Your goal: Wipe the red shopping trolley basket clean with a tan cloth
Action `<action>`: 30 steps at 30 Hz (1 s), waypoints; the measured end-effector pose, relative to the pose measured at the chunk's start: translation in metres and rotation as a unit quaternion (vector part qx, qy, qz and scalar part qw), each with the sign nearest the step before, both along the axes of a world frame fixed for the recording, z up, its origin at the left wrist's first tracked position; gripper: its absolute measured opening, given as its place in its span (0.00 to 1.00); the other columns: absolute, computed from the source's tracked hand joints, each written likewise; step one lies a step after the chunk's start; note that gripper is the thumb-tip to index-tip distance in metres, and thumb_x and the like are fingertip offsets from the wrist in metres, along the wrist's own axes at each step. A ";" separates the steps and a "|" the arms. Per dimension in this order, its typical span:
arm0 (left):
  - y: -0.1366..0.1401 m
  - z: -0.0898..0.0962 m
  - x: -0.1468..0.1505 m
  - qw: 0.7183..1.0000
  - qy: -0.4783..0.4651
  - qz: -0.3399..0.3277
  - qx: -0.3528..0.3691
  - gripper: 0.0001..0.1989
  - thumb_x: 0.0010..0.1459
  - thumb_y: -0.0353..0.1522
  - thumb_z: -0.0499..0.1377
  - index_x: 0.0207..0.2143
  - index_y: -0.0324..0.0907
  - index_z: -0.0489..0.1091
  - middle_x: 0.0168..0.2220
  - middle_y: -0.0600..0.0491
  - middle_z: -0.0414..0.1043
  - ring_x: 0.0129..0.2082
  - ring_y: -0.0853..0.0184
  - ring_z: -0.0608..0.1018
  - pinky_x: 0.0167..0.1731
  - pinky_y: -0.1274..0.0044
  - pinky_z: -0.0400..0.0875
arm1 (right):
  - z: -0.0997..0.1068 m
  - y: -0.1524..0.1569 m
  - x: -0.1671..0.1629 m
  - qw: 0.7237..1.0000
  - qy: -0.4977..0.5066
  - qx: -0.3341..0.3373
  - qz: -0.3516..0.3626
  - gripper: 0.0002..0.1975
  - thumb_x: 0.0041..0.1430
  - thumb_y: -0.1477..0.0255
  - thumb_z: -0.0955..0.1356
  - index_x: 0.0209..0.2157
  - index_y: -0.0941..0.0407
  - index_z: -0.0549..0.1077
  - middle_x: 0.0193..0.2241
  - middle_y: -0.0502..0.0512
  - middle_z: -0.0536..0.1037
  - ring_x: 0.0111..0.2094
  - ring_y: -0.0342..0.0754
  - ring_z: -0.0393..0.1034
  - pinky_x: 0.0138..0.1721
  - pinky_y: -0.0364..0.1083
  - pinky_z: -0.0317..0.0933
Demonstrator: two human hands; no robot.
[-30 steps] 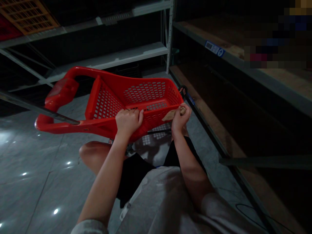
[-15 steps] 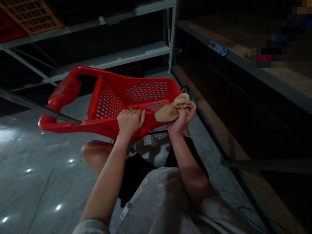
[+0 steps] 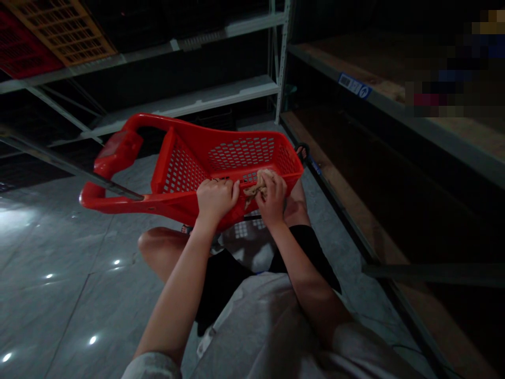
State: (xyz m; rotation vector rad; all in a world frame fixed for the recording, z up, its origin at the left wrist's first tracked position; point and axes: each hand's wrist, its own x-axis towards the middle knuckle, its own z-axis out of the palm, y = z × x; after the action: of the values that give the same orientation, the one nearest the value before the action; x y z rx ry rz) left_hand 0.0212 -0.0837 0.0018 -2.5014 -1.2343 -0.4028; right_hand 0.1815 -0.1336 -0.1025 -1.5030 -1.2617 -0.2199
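A red plastic shopping cart (image 3: pixel 185 134) with perforated walls stands before me, its handle to the left. My left hand (image 3: pixel 216 199) is closed over the near rim, fingers curled inside the basket. Further right along that rim, my right hand (image 3: pixel 273 200) grips a bunched tan cloth (image 3: pixel 256 190) and presses it against the top edge of the cart's side. Part of the cloth is hidden under the fingers. A grey metal pole (image 3: pixel 79 167) slants in from the left and meets the rim near the handle.
White metal shelving (image 3: pixel 189 102) runs behind the cart, with an orange crate (image 3: pixel 71 31) and a red crate (image 3: pixel 23 47) at upper left. A wooden shelf (image 3: pixel 379 68) with a blue label (image 3: pixel 355 86) stands close on the right. The grey tiled floor (image 3: pixel 79 295) reflects lights.
My right hand has moved left and turned palm-down, bringing the cloth, now bunched, onto the near rim. My left hand keeps its hold. The whole view has shifted slightly.
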 end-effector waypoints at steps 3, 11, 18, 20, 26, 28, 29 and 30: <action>0.000 -0.001 0.000 1.000 -0.003 -0.002 0.005 0.32 0.74 0.43 0.40 0.33 0.40 0.79 0.33 0.40 0.82 0.35 0.54 0.82 0.37 0.64 0.63 | -0.021 -0.001 0.000 1.000 -0.002 -0.009 -0.007 0.23 0.62 0.76 0.64 0.57 0.51 0.71 0.60 0.62 0.69 0.63 0.55 0.62 0.67 0.64 0.56; 0.001 0.000 0.000 1.000 -0.010 -0.002 -0.001 0.32 0.74 0.43 0.41 0.32 0.39 0.79 0.33 0.40 0.82 0.35 0.53 0.82 0.36 0.65 0.62 | -0.085 -0.022 -0.028 0.996 0.025 -0.076 0.041 0.14 0.59 0.81 0.64 0.43 0.55 0.76 0.43 0.60 0.75 0.46 0.52 0.69 0.50 0.53 0.70; 0.002 0.000 -0.001 1.000 0.003 -0.006 -0.001 0.28 0.73 0.42 0.44 0.33 0.40 0.79 0.32 0.40 0.82 0.35 0.53 0.82 0.35 0.65 0.62 | -0.001 0.006 -0.019 0.995 0.030 0.091 -0.015 0.11 0.64 0.76 0.66 0.45 0.50 0.76 0.48 0.58 0.71 0.52 0.52 0.69 0.56 0.56 0.67; 0.002 0.000 -0.001 1.000 0.006 -0.008 -0.003 0.26 0.73 0.41 0.45 0.33 0.39 0.79 0.32 0.40 0.81 0.35 0.53 0.82 0.35 0.65 0.61 | -0.003 0.012 -0.019 0.993 0.007 0.117 -0.018 0.12 0.64 0.76 0.66 0.46 0.50 0.76 0.48 0.58 0.71 0.52 0.52 0.68 0.56 0.56 0.67; 0.001 -0.001 -0.001 1.000 -0.009 -0.012 0.017 0.31 0.75 0.42 0.41 0.31 0.40 0.78 0.31 0.41 0.81 0.34 0.54 0.82 0.35 0.65 0.61 | -0.102 -0.009 -0.024 0.999 0.013 -0.018 0.046 0.12 0.56 0.81 0.65 0.37 0.51 0.73 0.40 0.56 0.71 0.44 0.53 0.67 0.49 0.53 0.68; 0.001 -0.001 -0.001 1.000 -0.009 -0.013 0.020 0.31 0.75 0.42 0.40 0.31 0.40 0.78 0.31 0.41 0.81 0.33 0.54 0.82 0.35 0.66 0.61 | -0.124 -0.017 -0.023 0.998 0.032 -0.034 0.035 0.10 0.55 0.82 0.65 0.33 0.51 0.70 0.36 0.54 0.69 0.41 0.52 0.66 0.46 0.51 0.68; 0.001 -0.001 -0.001 1.000 -0.010 -0.013 0.020 0.31 0.75 0.42 0.40 0.31 0.40 0.78 0.31 0.40 0.81 0.34 0.54 0.82 0.35 0.66 0.61 | -0.127 -0.020 -0.021 0.998 0.043 -0.038 0.026 0.10 0.56 0.82 0.64 0.33 0.51 0.70 0.35 0.54 0.68 0.41 0.51 0.65 0.46 0.51 0.67; 0.001 -0.001 -0.001 1.000 -0.009 -0.013 0.019 0.31 0.75 0.42 0.40 0.31 0.40 0.78 0.31 0.40 0.81 0.34 0.54 0.82 0.35 0.66 0.61 | -0.126 -0.020 -0.020 0.998 0.053 -0.040 0.015 0.10 0.57 0.82 0.63 0.33 0.52 0.69 0.36 0.54 0.68 0.41 0.51 0.65 0.46 0.51 0.67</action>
State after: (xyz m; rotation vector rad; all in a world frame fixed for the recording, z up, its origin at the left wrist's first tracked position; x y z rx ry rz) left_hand 0.0202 -0.0827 0.0011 -2.4902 -1.1906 -0.4528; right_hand 0.1616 -0.1538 -0.2287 -1.5421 -1.2208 -0.0695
